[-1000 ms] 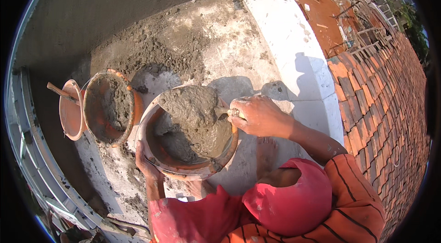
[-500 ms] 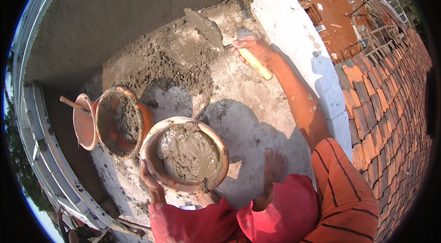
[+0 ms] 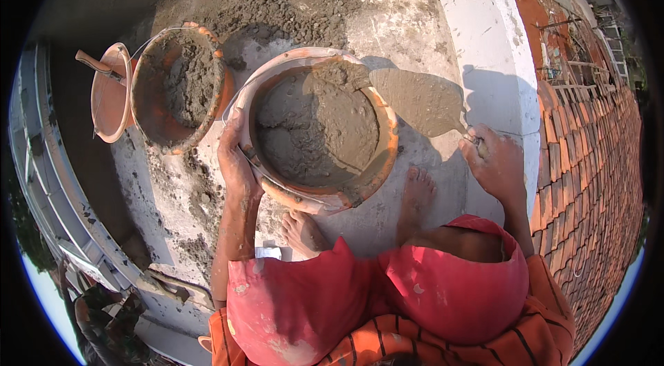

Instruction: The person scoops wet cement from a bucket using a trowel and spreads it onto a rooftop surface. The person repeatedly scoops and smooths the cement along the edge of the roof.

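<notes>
My left hand [image 3: 232,152] grips the near left rim of an orange bucket [image 3: 277,193] filled with wet grey mortar [image 3: 311,131]. My right hand [image 3: 487,158] is closed on the handle of a trowel [image 3: 418,100], whose mortar-coated blade rests at the bucket's upper right rim. To the left stands a second orange bucket [image 3: 152,96], part-filled with mortar, beside a tilted orange pail [image 3: 104,103] with a wooden-handled tool [image 3: 93,62] in it. My bare feet are on the mortar-spattered floor just below the full bucket.
A grey plastered wall [image 3: 97,3] runs along the back. A white parapet [image 3: 498,55] borders the right, with a tiled roof [image 3: 588,193] and building debris beyond it. A pale rail structure [image 3: 55,193] curves down the left. Loose mortar [image 3: 249,6] lies on the floor.
The trowel went from inside the bucket up over the far floor, then back down beside the bucket's right rim. The view has shifted, and the bucket appears higher, with my left hand still on it.
</notes>
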Available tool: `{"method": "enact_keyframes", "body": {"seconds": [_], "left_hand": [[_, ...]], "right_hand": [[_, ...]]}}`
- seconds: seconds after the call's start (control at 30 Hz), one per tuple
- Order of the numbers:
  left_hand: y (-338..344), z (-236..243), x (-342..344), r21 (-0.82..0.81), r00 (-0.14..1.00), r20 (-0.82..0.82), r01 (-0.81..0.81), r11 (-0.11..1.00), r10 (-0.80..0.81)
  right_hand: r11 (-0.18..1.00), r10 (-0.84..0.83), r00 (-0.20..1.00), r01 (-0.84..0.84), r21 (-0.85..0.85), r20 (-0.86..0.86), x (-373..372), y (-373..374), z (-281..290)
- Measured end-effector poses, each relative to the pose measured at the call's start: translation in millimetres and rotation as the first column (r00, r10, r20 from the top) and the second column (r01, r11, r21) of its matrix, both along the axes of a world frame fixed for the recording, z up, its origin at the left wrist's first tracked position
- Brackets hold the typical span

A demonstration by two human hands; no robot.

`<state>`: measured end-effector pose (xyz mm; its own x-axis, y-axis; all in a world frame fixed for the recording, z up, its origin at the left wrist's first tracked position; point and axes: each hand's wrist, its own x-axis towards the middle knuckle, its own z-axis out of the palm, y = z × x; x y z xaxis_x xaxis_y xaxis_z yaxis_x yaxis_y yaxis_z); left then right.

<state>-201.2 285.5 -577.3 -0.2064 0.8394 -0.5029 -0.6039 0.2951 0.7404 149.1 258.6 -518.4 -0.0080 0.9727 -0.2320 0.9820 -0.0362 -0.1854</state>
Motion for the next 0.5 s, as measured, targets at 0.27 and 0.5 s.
{"method": "enact_keyframes", "body": {"seconds": [0.27,0.5], "left_hand": [[4.0,15.1,34.5,0.110,0.982,-0.169,0.099,0.989,-0.080],[6.2,-11.8,5.8,0.075,0.994,-0.109,0.030,0.997,-0.022]], "right_hand": [[0.876,0.312,0.910,-0.387,-0.289,-0.272,-95.2,18.3,-26.4],[0.960,0.205,0.935,-0.250,-0.127,-0.289,-63.8,19.2,-46.8]]}}
